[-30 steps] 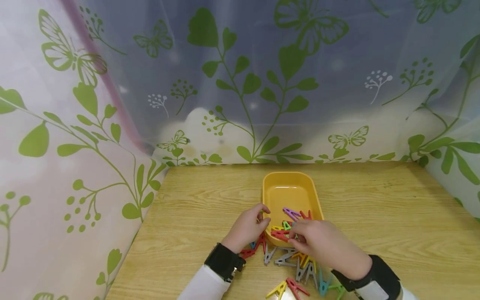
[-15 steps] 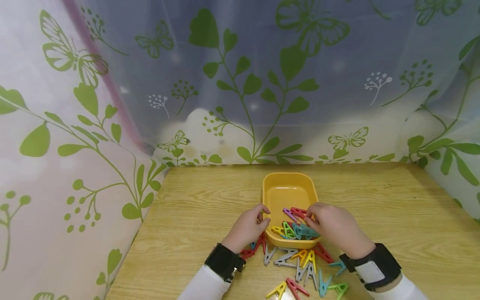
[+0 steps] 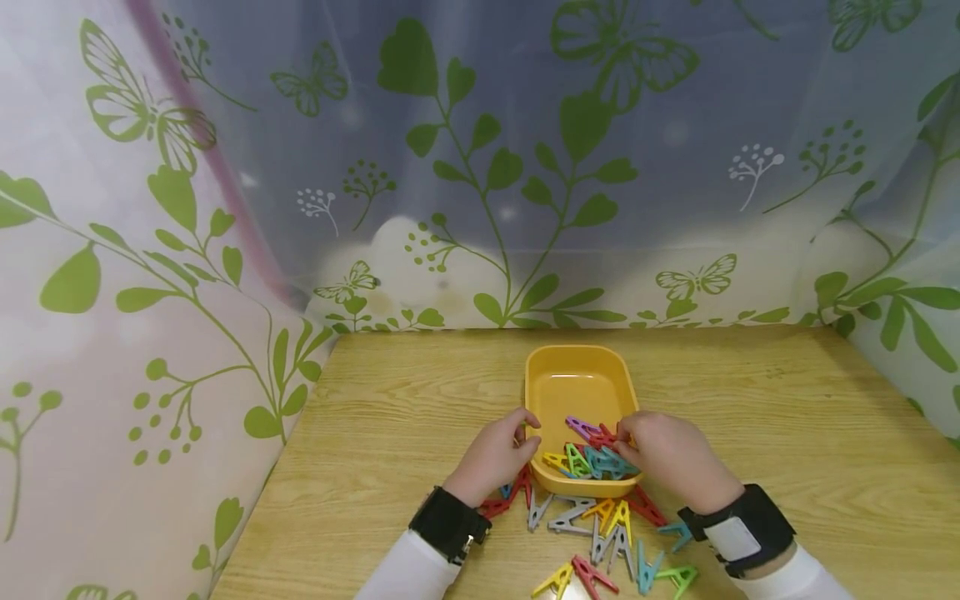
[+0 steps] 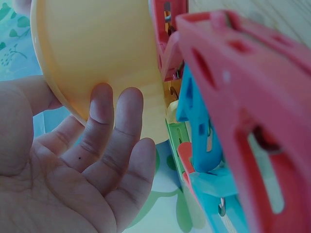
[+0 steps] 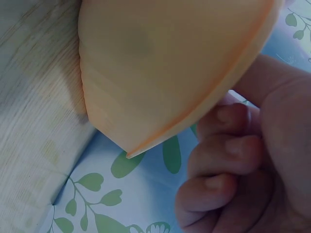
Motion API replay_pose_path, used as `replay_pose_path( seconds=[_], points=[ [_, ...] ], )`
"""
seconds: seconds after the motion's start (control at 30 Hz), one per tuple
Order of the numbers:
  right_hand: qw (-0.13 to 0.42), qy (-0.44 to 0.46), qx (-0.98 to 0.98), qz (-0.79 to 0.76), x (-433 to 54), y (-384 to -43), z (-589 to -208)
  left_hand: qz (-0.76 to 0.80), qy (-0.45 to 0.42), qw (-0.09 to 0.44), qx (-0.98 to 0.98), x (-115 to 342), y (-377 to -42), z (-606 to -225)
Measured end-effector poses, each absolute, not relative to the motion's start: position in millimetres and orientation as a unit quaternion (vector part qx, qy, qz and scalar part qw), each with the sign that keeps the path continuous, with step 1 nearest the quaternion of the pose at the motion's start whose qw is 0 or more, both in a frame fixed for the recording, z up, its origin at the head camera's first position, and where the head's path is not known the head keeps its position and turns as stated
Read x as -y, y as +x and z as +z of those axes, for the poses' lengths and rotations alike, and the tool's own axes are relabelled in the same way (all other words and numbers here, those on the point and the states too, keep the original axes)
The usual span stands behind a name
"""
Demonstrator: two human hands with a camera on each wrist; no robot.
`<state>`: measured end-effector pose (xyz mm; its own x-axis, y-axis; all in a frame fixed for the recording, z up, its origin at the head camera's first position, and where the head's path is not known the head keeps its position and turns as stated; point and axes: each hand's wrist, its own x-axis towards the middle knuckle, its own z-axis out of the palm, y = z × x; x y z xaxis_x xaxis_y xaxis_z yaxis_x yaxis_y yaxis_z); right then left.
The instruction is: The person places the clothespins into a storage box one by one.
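Note:
A yellow plastic tray (image 3: 581, 360) stands on the table, with purple, red, green, yellow and teal clothespins gathered in its near half. At its left rim is my left hand (image 3: 497, 450); thumb and index finger reach over the edge while the other fingers lie along the outer wall (image 4: 97, 39) in the left wrist view. My right hand (image 3: 675, 458) reaches over the right rim. Its fingertips pinch a red clothespin (image 3: 602, 437) low in the tray. In the right wrist view its thumb and index tips are hidden behind the tray wall (image 5: 160, 63), its other fingers curled.
Several loose clothespins lie before the tray: grey (image 3: 572, 514), yellow (image 3: 553, 580), teal (image 3: 648, 568), green (image 3: 678, 577) and red (image 3: 592, 575) ones. More red ones (image 3: 497, 506) sit beside the left wrist. A leaf-printed curtain (image 3: 480, 167) borders the wooden table (image 3: 750, 400).
My right hand has drawn back from the near part of the tray to its right rim, uncovering teal clothespins. The red clothespin at its fingertips has dropped slightly lower. The left hand stays put.

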<state>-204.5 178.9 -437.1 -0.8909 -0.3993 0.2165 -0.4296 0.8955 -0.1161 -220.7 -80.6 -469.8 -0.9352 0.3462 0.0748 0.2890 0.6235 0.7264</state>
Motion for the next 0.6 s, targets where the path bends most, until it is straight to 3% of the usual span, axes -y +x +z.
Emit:
replay_pose_path(
  seconds=[0.27, 0.6],
  points=[
    [0.090, 0.214, 0.969, 0.081, -177.7, -203.0, -437.2, 0.394, 0.172, 0.038, -0.902, 79.9, -220.8, -469.9],
    [0.124, 0.224, 0.963, 0.082, -166.6, -190.8, -425.7, 0.392, 0.174, 0.038, -0.903, 79.7, -220.5, -469.1]
  ],
)
